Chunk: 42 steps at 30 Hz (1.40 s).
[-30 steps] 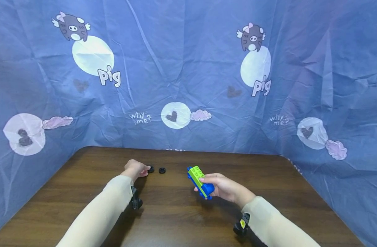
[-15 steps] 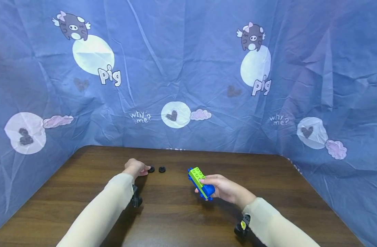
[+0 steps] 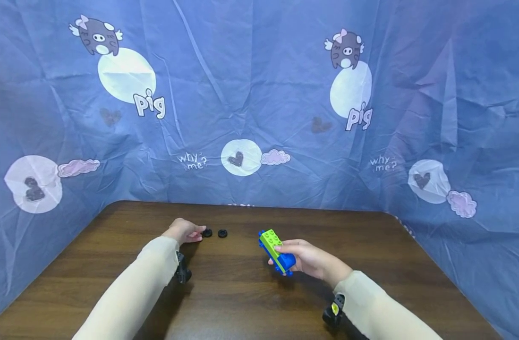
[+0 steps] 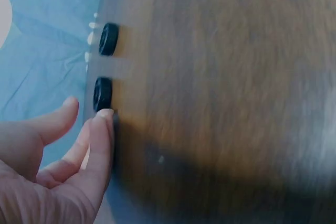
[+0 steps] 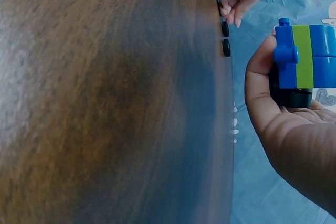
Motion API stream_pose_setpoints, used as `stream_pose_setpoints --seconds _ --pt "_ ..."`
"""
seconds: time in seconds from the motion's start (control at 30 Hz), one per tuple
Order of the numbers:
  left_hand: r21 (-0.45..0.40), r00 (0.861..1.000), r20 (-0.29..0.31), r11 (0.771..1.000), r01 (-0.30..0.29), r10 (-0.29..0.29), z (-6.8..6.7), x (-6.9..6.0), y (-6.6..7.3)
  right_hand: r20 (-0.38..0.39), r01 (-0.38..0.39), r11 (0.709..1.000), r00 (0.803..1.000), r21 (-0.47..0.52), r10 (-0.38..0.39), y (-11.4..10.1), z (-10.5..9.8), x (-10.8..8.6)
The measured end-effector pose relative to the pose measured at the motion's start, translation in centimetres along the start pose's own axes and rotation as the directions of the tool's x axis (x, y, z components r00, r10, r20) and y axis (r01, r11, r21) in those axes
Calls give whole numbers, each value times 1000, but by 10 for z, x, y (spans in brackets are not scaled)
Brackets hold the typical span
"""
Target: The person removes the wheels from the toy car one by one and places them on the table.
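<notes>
Two black toy wheels, a left one (image 3: 207, 233) and a right one (image 3: 223, 233), lie on the table ahead. My left hand (image 3: 184, 231) is beside the left wheel, its fingertips at or very near the edge. In the left wrist view, a gap separates the thumb (image 4: 60, 121) from the fingers, with no wheel between them. My right hand (image 3: 312, 257) grips a blue and lime-green toy brick car (image 3: 273, 245), studs up and tilted, above the table. In the right wrist view, a black wheel (image 5: 291, 98) shows on the car's lower side, partly hidden by the palm.
Brown wooden table (image 3: 225, 293) under both hands. A blue printed cloth (image 3: 250, 118) hangs behind and along the sides. Black wrist cameras sit at the left cuff (image 3: 182, 269) and the right cuff (image 3: 333, 311).
My left hand has drawn back slightly to the left, its thumb coming away from the left wheel. The wheels and the right hand with the toy car stay almost still.
</notes>
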State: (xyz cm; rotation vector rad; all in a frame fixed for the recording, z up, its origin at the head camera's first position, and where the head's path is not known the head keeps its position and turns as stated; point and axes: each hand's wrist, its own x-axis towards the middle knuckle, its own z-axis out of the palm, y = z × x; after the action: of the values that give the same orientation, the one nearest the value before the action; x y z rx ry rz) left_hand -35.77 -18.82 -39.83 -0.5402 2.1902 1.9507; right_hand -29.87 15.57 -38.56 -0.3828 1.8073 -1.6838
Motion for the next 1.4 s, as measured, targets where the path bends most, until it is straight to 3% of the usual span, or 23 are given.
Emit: stream_pose_setpoints --seconds 0.07,0.17,0.27,0.37,0.63,1.0,1.07,1.4 --pt "10 1000 11 1000 -15 14 -5 -1 3 -1 -2 1000 1000 1 2 -1 1 1" --pt "39 996 8 996 -85 85 -13 -3 7 -8 2 1000 1000 13 -2 -6 0 1" --pt "51 985 0 984 -172 172 -20 -7 12 -23 22 999 1000 25 -21 -13 -1 0" --pt "22 974 39 975 -223 222 -26 -11 17 -24 30 999 999 28 -29 -17 -3 0" --pt "14 955 193 972 -234 227 -28 -20 32 4 28 1000 1000 13 -28 -26 1 6" --pt "109 906 374 960 -258 200 10 -46 53 -53 30 999 998 37 -28 -42 0 10" --pt "104 902 388 963 -248 191 17 -50 53 -45 25 999 999 30 -24 -43 1 10" --pt "59 855 490 972 -226 169 47 -71 57 -15 -5 999 1000 -37 5 -47 5 12"
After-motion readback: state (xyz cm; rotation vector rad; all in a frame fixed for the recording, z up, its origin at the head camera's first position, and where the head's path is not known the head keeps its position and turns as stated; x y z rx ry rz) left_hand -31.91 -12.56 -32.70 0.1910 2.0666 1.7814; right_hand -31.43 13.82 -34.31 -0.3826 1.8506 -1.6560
